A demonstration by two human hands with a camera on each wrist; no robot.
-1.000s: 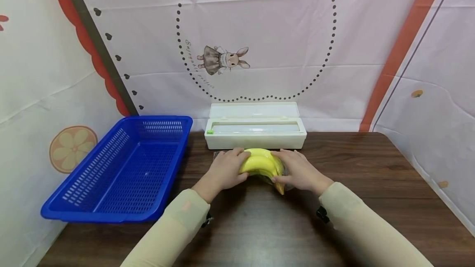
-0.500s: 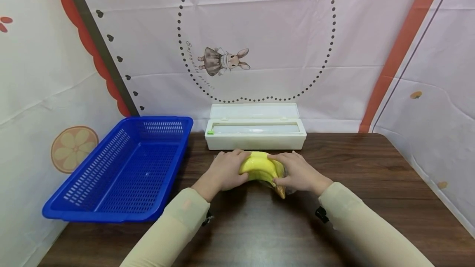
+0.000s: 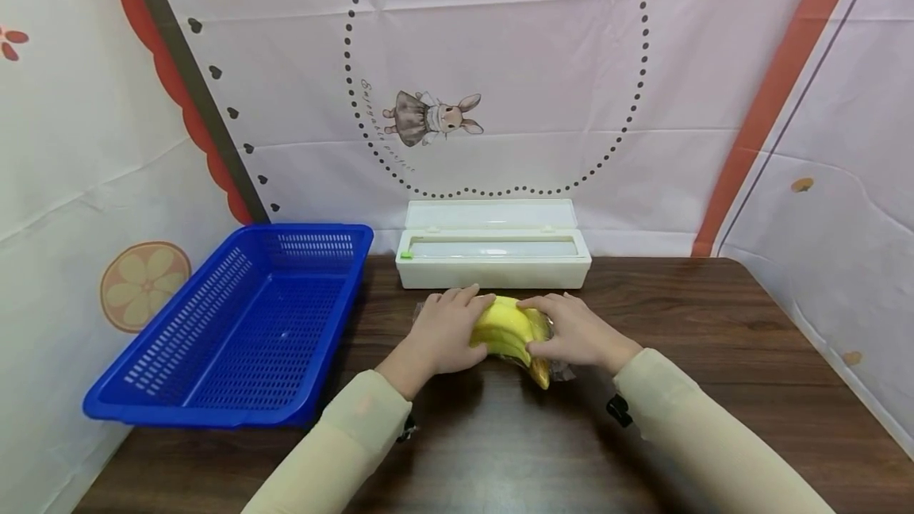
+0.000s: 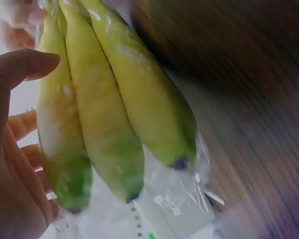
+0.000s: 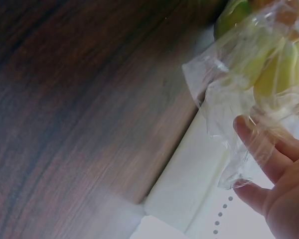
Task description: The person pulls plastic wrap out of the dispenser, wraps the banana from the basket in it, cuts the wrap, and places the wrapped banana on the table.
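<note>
A bunch of yellow bananas [image 3: 505,327] lies in front of the white box, wrapped in clear cling film [image 5: 217,112]. My left hand [image 3: 446,333] holds its left end; in the left wrist view the thumb lies over the front of the bananas [image 4: 104,109], whose tips are greenish, and the fingers are behind. At the stem end my right hand [image 3: 573,330] grips the bunch, thumb in front and fingers on top. Loose folds of film hang by the right hand's fingers [image 5: 264,149] in the right wrist view.
A white cling film box [image 3: 493,273] with its lid raised stands behind the bananas against a printed cloth backdrop [image 3: 543,86]. To the left is a blue slotted basket [image 3: 332,324]. Everything stands on a dark wooden table [image 3: 678,324].
The bananas have tilted and shifted slightly toward me, stem end lower. My left hand has slid a little to the right over them. The right hand has hardly moved.
</note>
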